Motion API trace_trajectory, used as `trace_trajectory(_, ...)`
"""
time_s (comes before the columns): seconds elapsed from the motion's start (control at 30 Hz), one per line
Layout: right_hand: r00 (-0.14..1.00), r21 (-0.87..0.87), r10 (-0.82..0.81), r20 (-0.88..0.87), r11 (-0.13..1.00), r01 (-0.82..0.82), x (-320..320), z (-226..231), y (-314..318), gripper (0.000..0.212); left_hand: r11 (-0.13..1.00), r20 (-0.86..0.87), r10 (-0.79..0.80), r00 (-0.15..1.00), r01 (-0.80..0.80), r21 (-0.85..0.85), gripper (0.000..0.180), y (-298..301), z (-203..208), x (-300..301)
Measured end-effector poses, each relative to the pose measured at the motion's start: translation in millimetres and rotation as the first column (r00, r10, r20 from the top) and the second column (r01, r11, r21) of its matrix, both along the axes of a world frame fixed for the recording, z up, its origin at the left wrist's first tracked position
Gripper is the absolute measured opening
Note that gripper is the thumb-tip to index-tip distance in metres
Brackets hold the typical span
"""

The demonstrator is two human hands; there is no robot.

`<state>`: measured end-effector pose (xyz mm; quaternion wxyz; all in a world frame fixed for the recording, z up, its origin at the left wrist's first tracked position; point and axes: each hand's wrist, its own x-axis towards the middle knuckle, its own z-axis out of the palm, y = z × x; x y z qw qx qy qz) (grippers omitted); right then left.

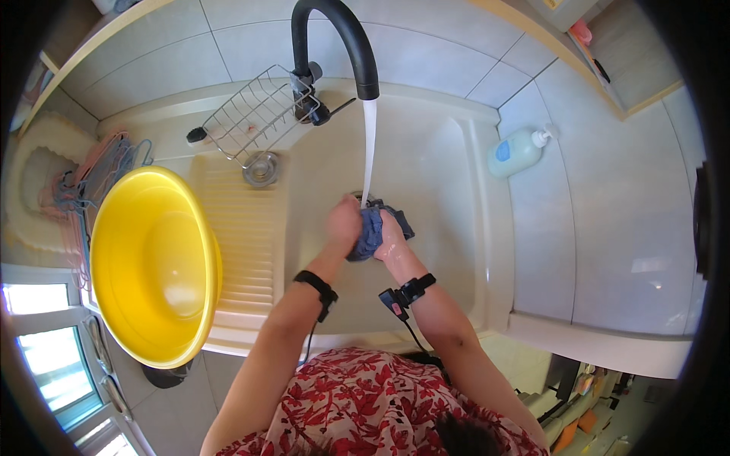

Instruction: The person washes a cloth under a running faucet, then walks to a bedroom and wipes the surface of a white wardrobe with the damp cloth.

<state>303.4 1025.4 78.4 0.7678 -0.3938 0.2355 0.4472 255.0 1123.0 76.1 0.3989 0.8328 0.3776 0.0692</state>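
Observation:
Both my hands are in the white sink, pressed together around a wet blue cloth. My left hand grips its left side and my right hand grips its right side. Water runs from the black curved tap straight down onto the cloth and my fingers. Each wrist wears a black band, and a cable hangs from the right one.
A yellow basin leans on the ribbed draining board at the left. A wire rack hangs beside the tap. A pale blue pump bottle lies on the tiled ledge at the right. Coloured hangers lie at far left.

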Motion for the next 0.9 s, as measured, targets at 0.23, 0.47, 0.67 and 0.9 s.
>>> trace_trajectory(0.23, 0.931, -0.174, 0.105, 0.349, 0.984, -0.046, 21.7, 26.2, 0.9, 0.034, 0.643, 0.27, -0.144, 0.952, 0.298, -0.705, 0.051, 28.2, 24.4, -6.7)
trace_trajectory(0.47, 0.965, -0.346, 0.205, 0.162, 0.928, -0.139, 14.3, 37.6, -6.4, 0.035, 0.848, 0.293, -0.112, 0.949, 0.245, -0.469, 0.039, 24.7, 41.4, -8.9)
trace_trajectory(0.67, 0.998, 0.344, 0.049, 0.042, 0.937, -0.061, 27.6, 1.4, -24.4, 0.035, 0.95, 0.28, -0.309, 0.909, 0.282, 0.134, 0.03, -48.0, 107.4, -9.4)
trace_trajectory(0.9, 0.998, 0.067, -0.014, 0.062, 0.998, 0.01, 5.2, 41.5, 22.8, 0.037, 0.982, 0.211, -0.054, 0.976, 0.014, 0.187, 0.023, -10.4, 65.3, 19.6)
